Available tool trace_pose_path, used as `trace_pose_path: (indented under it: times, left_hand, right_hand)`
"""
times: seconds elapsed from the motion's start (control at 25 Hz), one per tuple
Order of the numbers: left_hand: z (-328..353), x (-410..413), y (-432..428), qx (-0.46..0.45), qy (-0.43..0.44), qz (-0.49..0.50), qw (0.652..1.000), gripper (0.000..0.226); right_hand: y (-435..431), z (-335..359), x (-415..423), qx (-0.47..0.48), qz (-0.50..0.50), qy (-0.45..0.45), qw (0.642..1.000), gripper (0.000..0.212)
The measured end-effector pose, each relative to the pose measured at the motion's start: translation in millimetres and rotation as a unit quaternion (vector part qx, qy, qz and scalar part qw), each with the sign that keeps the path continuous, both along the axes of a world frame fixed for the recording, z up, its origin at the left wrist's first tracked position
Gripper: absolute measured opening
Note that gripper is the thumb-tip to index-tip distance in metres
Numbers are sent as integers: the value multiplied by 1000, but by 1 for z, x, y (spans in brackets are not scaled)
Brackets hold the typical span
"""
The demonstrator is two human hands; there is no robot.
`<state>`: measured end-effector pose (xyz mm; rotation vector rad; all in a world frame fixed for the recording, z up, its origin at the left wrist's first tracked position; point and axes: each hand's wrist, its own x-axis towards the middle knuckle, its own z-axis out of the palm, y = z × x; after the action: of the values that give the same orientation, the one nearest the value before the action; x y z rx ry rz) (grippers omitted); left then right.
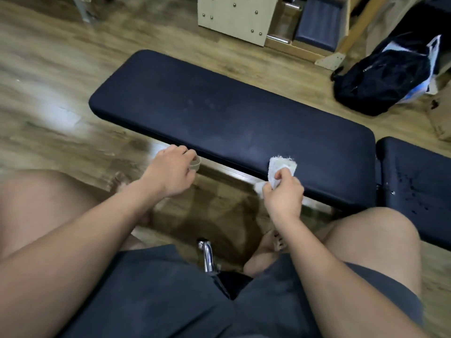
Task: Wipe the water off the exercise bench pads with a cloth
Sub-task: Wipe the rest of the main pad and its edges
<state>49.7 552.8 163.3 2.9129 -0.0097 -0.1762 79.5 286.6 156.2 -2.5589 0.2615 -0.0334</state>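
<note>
A long dark blue bench pad (219,113) lies across the middle of the view, with faint smears on its top. To its right a second, shorter pad (419,186) carries scattered water drops. My right hand (284,193) grips a bunched white cloth (280,170) at the near edge of the long pad, the cloth touching the pad. My left hand (170,172) holds a small clear cup (195,164) just in front of the long pad's near edge, above the floor.
My bare knees and dark shorts fill the foreground, with a chrome post (207,254) between them. A black backpack (383,76) lies on the wooden floor at the back right. A light wooden cabinet (234,18) and a dark padded box (319,20) stand behind.
</note>
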Motion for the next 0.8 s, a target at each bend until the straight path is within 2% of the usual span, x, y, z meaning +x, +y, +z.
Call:
trace_pose_path:
  times: [0.08,0.2,0.32,0.4,0.48,0.56,0.68,0.8]
  left_hand:
    - [-18,-5,10,-70,38,36,996,31]
    - [-29,-6,11,-203,109,100,968,20]
    - [-20,20,31,-289,71,161,941,14]
    - [-12,33,55,-323,48,220,919,20]
    - [-10,39,77,-342,28,267,900,23]
    - [-10,37,88,-351,16,293,889,24]
    - [-9,32,98,-333,30,278,901,22]
    - [-2,29,102,-326,63,262,906,23]
  right_hand:
    - [29,-10,0,36,-20,-3,999,20]
    - [74,-16,2,65,8,-17,998,30]
    - [112,-13,5,84,-3,0,996,41]
    - [114,-13,0,52,39,-21,998,44]
    - [99,-10,0,2,137,-41,990,46]
    - [81,1,14,-87,201,-38,975,50]
    - [69,18,44,-246,258,-39,933,59]
    - [100,13,56,-231,366,-100,896,53]
